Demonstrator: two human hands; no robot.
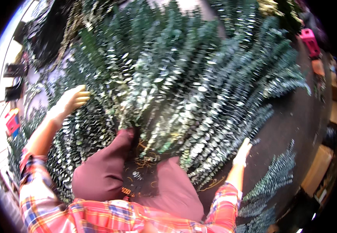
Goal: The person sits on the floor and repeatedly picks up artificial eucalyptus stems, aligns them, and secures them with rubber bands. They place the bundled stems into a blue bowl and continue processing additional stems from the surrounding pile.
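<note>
Leafy eucalyptus branches [168, 73] with small round grey-green leaves lie fanned out in front of me and to both sides. My left hand [73, 101] is over the stems at the left, its fingers apart and pointing right, with nothing visible in them. At the right edge of the spread, my right hand [243, 153] reaches forward beside the outer branches. Its fingers look stretched out, and no branch shows in them. Whether either hand touches the leaves is hard to tell through the motion blur.
A smaller bunch of eucalyptus [273, 176] lies on the dark floor [288, 120] at the right. Cardboard boxes [317, 169] and a pink object [310, 42] line the right side. A shiny black bag [46, 37] sits far left. Between my legs are scattered stem scraps [147, 159].
</note>
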